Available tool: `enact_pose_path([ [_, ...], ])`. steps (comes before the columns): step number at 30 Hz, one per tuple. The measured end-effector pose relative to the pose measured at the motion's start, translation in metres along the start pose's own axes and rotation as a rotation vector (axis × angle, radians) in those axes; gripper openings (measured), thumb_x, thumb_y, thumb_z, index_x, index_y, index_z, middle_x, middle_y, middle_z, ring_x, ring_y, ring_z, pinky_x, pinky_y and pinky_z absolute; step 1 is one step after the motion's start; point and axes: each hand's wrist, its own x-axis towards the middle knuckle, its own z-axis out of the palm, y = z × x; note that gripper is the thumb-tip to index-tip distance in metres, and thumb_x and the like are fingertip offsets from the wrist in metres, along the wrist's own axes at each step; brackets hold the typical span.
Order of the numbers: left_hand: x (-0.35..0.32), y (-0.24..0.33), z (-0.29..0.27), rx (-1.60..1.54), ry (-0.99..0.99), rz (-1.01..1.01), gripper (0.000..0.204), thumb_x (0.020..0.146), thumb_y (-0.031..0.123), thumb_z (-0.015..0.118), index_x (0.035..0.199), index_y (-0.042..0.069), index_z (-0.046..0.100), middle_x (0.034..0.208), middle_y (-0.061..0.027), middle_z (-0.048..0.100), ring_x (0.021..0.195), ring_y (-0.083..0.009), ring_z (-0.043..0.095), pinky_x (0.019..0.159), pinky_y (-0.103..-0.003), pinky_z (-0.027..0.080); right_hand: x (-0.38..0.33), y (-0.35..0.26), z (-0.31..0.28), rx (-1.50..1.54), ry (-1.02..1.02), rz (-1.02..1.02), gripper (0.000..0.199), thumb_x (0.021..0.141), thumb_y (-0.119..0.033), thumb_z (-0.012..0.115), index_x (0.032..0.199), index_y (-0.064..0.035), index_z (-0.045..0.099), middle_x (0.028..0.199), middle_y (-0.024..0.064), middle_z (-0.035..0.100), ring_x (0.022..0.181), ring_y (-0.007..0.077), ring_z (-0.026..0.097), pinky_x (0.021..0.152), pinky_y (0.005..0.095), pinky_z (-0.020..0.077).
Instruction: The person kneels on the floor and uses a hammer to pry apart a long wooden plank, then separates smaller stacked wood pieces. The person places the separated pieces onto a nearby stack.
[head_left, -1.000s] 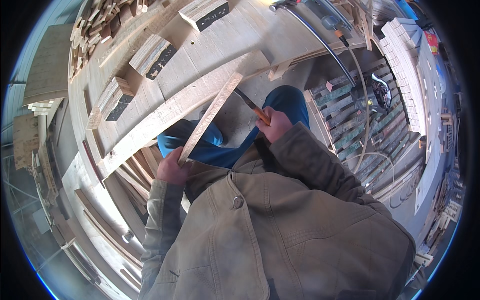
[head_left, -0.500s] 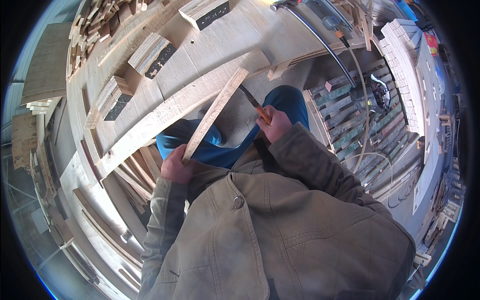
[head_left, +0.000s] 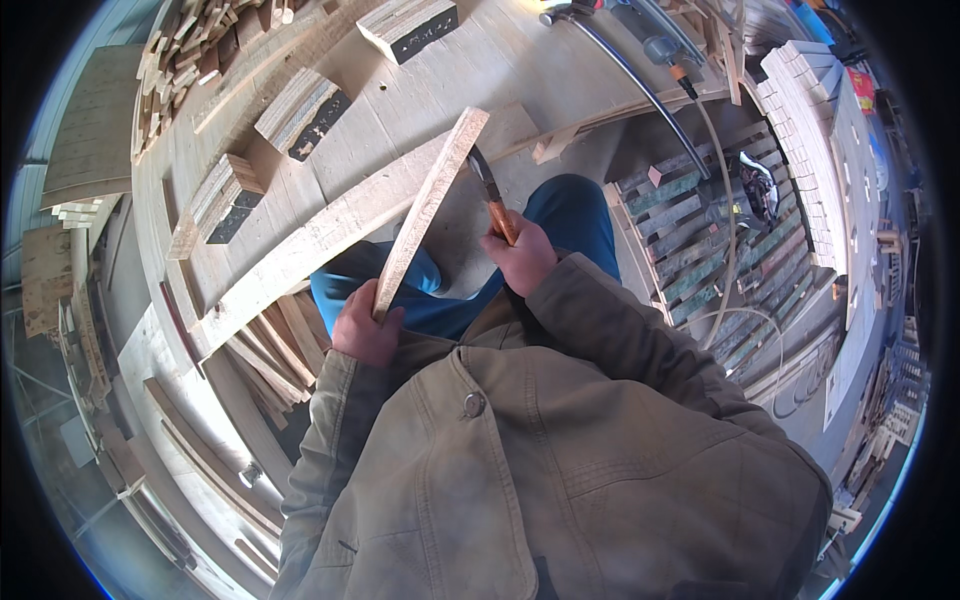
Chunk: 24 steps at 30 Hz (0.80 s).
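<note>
My left hand [head_left: 365,330] grips the near end of a long, narrow wooden slat [head_left: 430,210] that rises away from me, its far end over the workbench edge. In my right hand [head_left: 520,255] is a knife-like tool with an orange-brown handle [head_left: 498,218]. Its dark blade [head_left: 480,170] lies against the right edge of the slat near the top. Both hands sit above my blue trousers [head_left: 570,220], and my olive jacket [head_left: 560,460] fills the lower part of the view.
A pale wooden workbench [head_left: 400,100] carries several laminated wood blocks [head_left: 300,110]. A thick plank [head_left: 330,235] runs along its near edge. More slats [head_left: 270,355] are stacked below left. A metal bar with a hose [head_left: 640,80] and a pallet of stacked pieces [head_left: 720,240] lie right.
The slat's far end has swung to the right and stands steeper. My right hand with the tool has stayed against the slat's right edge. My left hand keeps its grip.
</note>
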Motion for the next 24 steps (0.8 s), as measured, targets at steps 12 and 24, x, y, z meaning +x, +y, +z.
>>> enact_pose_path([
  [12,0.017,0.007,0.007,-0.003,0.023,-0.089,0.053,0.08,0.021,0.084,0.128,0.009,0.065,0.117,-0.019,0.072,0.108,-0.042,0.068,0.09,-0.049,0.056,0.011,-0.027,0.047,0.353,-0.015,0.222,0.017,0.096,-0.014,0.072,0.098,-0.0007,0.063,0.083,0.0077,0.067,0.079,0.0159,0.062,0.075,0.0345,0.0495],
  [24,0.023,0.015,-0.003,-0.083,-0.037,-0.117,0.045,0.081,0.017,0.082,0.123,0.007,0.069,0.11,-0.0192,0.074,0.103,-0.0402,0.071,0.087,-0.046,0.057,0.015,-0.014,0.007,0.127,-0.033,0.14,0.019,0.094,-0.017,0.073,0.098,-0.0004,0.065,0.081,0.0069,0.066,0.075,0.0174,0.062,0.072,0.0358,0.0503],
])
